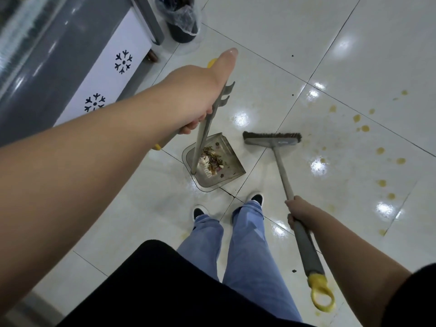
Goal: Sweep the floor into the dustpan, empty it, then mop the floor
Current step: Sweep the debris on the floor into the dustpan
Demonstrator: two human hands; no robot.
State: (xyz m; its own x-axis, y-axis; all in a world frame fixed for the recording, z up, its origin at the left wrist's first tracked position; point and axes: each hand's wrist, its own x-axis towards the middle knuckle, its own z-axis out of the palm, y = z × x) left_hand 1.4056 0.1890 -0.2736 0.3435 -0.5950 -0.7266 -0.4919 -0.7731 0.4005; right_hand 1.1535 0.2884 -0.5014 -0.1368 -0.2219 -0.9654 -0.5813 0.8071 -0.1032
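Loaded dustpan (213,161) sits on the tiled floor (330,43) just ahead of the person's shoes — sweeping looks nearly done.

Left hand (200,95) grips the dustpan's upright handle; right hand (298,211) is closed round the broom (280,166) shaft. The pan's mouth opens toward the broom head, and the shaft slants back from it to the right hand. Tipping the pan on the way to the lined bin (181,17) beyond it could spill the debris (211,159) — yellow spots (361,128) past the broom await mopping.
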